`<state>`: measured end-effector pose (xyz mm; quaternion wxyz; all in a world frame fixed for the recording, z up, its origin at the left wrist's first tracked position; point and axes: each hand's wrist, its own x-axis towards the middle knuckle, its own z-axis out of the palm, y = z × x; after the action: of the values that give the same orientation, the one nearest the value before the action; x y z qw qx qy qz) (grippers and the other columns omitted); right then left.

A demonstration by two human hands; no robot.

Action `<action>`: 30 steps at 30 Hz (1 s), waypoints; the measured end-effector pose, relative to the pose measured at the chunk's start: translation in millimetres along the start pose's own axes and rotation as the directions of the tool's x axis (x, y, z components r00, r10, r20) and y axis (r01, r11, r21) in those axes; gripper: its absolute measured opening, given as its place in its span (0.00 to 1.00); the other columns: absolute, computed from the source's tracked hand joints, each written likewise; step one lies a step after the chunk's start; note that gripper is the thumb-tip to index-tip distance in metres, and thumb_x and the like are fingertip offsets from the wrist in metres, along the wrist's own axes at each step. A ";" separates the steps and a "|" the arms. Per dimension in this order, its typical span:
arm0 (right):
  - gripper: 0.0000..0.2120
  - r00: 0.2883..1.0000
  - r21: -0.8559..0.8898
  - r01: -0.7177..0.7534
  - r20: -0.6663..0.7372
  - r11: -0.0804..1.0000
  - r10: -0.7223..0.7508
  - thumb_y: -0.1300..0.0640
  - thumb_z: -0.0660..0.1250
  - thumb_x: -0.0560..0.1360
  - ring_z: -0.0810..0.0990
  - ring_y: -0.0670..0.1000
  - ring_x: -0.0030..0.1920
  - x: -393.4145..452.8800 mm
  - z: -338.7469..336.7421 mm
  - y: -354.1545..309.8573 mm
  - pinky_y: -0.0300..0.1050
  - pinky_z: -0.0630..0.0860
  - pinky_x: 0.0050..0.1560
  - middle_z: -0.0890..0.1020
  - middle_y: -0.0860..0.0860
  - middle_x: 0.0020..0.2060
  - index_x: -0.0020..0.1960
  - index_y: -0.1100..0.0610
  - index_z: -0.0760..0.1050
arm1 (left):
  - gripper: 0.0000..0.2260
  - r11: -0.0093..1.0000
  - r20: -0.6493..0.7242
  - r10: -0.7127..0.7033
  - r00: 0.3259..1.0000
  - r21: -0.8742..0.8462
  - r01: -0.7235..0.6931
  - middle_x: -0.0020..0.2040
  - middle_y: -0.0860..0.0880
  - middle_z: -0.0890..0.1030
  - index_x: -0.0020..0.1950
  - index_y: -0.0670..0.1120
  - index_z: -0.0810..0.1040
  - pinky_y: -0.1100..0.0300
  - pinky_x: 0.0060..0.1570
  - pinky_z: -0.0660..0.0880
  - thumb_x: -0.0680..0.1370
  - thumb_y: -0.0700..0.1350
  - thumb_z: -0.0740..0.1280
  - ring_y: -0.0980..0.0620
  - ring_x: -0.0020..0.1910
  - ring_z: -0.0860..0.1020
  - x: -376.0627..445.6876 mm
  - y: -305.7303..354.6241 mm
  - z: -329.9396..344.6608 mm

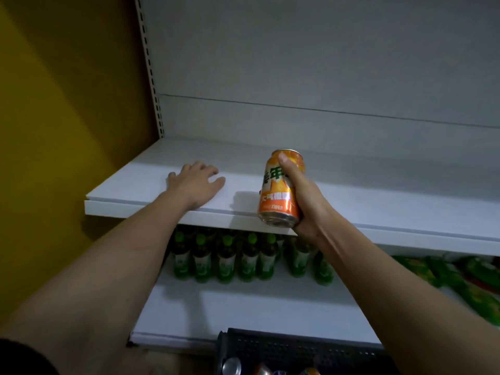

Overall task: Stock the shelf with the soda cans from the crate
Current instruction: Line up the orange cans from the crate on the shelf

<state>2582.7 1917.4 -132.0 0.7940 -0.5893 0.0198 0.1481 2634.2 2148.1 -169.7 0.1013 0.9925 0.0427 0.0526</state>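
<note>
My right hand [305, 201] grips an orange soda can [277, 190], upright and slightly tilted, over the front edge of the white upper shelf [378, 201]. Its thumb lies along the can's side up to the rim. My left hand [196, 185] rests flat on the same shelf to the left, fingers spread, holding nothing. No cans stand on that shelf. At the bottom edge, a dark perforated crate [297, 347] holds several cans [232, 366], only their tops showing.
Below the upper shelf, a row of green-capped bottles [249, 258] stands on the lower shelf [243, 312]. Green snack packets [470, 288] lie at the lower right. A yellow wall [54, 131] and a slotted shelf upright [150, 66] bound the left side.
</note>
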 end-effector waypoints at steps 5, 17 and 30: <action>0.24 0.988 -0.118 0.138 -0.052 0.983 -0.145 0.51 0.78 0.69 0.85 0.55 0.47 57.6 28.1 -9.7 0.56 0.83 0.47 0.83 0.56 0.52 0.61 0.52 0.72 | 0.27 0.999 0.071 0.032 0.997 0.019 -0.033 0.79 0.53 0.57 0.77 0.62 0.57 0.32 0.70 0.47 0.78 0.68 0.49 0.48 0.77 0.54 14.4 -2.8 6.6; 0.31 0.904 -0.299 0.395 -0.044 0.869 -0.426 0.58 0.79 0.68 0.80 0.50 0.55 196.6 61.8 -5.3 0.48 0.80 0.53 0.77 0.49 0.58 0.67 0.52 0.69 | 0.31 0.996 0.038 -0.085 0.996 0.016 0.085 0.81 0.54 0.48 0.78 0.65 0.51 0.35 0.72 0.42 0.76 0.72 0.45 0.49 0.79 0.44 23.9 -9.2 18.6; 0.22 0.876 -0.576 0.421 0.056 0.701 -0.480 0.55 0.70 0.78 0.78 0.52 0.59 278.1 80.2 -13.9 0.43 0.75 0.54 0.78 0.55 0.62 0.69 0.60 0.71 | 0.29 0.997 0.080 -0.066 0.995 0.049 0.062 0.81 0.54 0.47 0.77 0.67 0.48 0.34 0.72 0.41 0.77 0.71 0.43 0.47 0.79 0.43 20.7 -6.9 16.0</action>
<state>2840.5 2048.2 -151.9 0.5899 -0.7926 -0.1312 -0.0808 2656.0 2153.7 -184.7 0.0815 0.9941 0.0715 0.0079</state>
